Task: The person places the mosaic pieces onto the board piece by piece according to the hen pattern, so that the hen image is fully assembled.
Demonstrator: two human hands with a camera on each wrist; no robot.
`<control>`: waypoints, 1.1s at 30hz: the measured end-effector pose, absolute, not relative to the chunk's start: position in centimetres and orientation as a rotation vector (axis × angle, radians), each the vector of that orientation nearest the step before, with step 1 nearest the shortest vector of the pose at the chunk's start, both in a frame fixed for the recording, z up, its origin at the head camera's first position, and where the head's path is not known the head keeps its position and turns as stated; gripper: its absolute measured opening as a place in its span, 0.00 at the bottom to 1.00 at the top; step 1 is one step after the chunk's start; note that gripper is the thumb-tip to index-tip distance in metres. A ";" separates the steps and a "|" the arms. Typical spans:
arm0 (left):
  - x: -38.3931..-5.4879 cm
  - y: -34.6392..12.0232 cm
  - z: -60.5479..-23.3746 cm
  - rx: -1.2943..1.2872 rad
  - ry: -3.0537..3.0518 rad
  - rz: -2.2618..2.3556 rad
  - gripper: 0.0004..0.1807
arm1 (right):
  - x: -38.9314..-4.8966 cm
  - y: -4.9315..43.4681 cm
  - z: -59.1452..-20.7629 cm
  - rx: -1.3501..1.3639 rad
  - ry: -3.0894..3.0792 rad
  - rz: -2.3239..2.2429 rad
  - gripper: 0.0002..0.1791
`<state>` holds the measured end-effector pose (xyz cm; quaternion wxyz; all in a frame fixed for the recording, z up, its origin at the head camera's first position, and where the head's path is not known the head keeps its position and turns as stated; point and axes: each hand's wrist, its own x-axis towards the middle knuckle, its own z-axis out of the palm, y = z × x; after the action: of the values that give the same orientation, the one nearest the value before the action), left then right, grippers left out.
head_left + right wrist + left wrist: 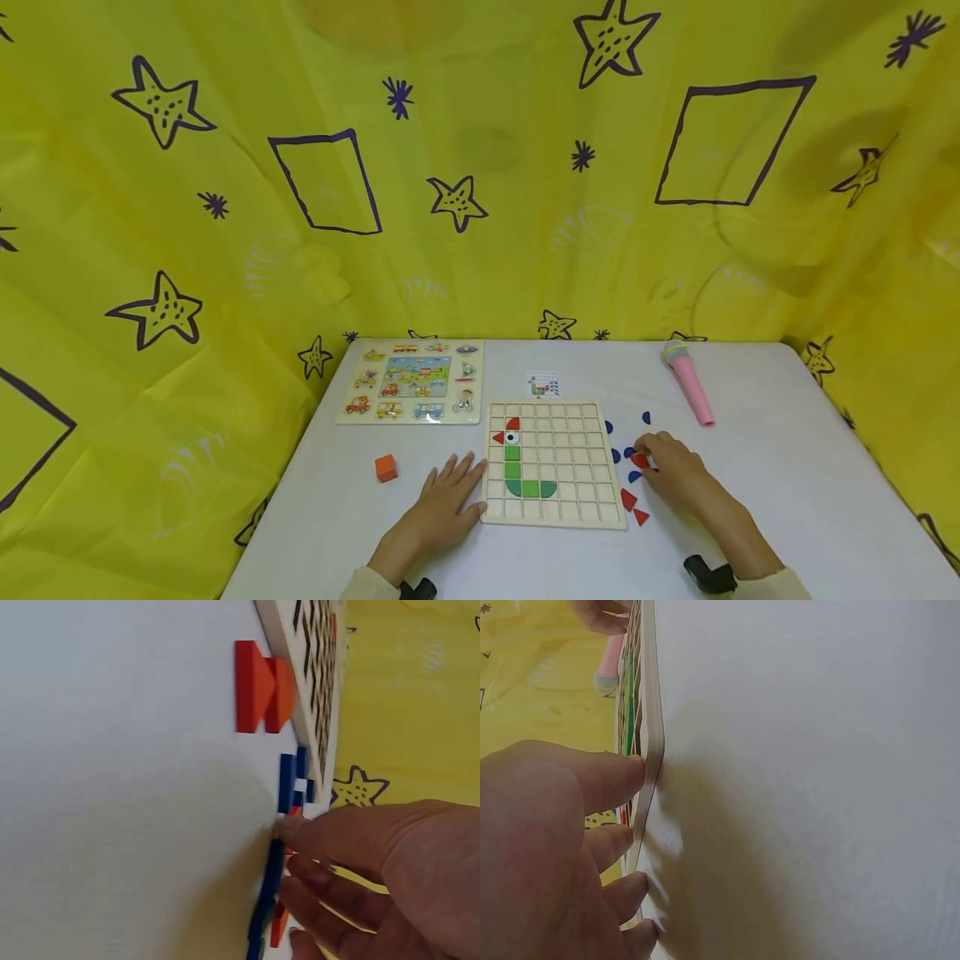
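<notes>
A square wooden grid board [577, 508] lies on the table. Red, green and eye-marked pieces form a bird-like shape in its left part. My left hand [448, 504] lies flat with fingers spread, the fingertips right at the board's left edge. In the left wrist view, its thumb [615, 780] touches that edge. My right hand [678, 475] is bent down over loose pieces right of the board. Its thumb and fingers pinch a red piece [639, 460], partly hidden by them. Blue half-round pieces [634, 477] lie close around these fingertips.
Red pieces [628, 499] lie beside the board's lower right corner. A picture card [543, 385] is behind the board. At the back left lies a vehicle puzzle [408, 417], with an orange cube [386, 468] in front. A pink microphone [690, 385] lies back right.
</notes>
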<state>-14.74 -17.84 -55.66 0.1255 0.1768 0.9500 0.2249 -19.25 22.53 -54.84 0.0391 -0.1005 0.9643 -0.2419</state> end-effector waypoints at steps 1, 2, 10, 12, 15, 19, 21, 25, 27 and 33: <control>-14.7 -17.9 -55.7 0.513 2.767 0.656 0.36 | -19.2 22.5 -54.8 -0.321 2.959 -0.740 0.13; -14.7 -17.9 -55.6 0.513 2.767 0.658 0.36 | -19.1 22.4 -54.8 -0.331 2.968 -0.735 0.13; -14.6 -17.8 -55.4 0.501 2.761 0.668 0.37 | -18.9 22.0 -54.8 -0.360 2.995 -0.725 0.11; -14.6 -17.8 -55.4 0.503 2.764 0.664 0.36 | -18.9 21.9 -54.8 -0.368 2.998 -0.736 0.10; -14.6 -17.7 -55.3 0.500 2.764 0.663 0.36 | -18.9 21.9 -54.8 -0.384 2.992 -0.763 0.10; -14.6 -17.7 -55.3 0.500 2.763 0.664 0.37 | -19.0 22.2 -54.8 -0.350 2.976 -0.795 0.10; -14.6 -17.8 -55.3 0.501 2.764 0.660 0.37 | -19.0 22.5 -54.8 -0.313 2.967 -0.802 0.10; -14.7 -17.8 -55.6 0.504 2.767 0.648 0.37 | -19.0 22.8 -54.6 -0.276 2.955 -0.820 0.12; -14.7 -17.9 -55.7 0.508 2.770 0.648 0.37 | -19.1 23.0 -54.4 -0.267 2.949 -0.827 0.14; -14.7 -17.9 -55.8 0.510 2.770 0.651 0.37 | -19.5 23.4 -54.5 -0.303 2.933 -0.823 0.11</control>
<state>-14.70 -17.89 -55.76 0.1252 0.1749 0.9507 0.2234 -19.53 23.42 -54.53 0.0402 -0.0988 0.9573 -0.2687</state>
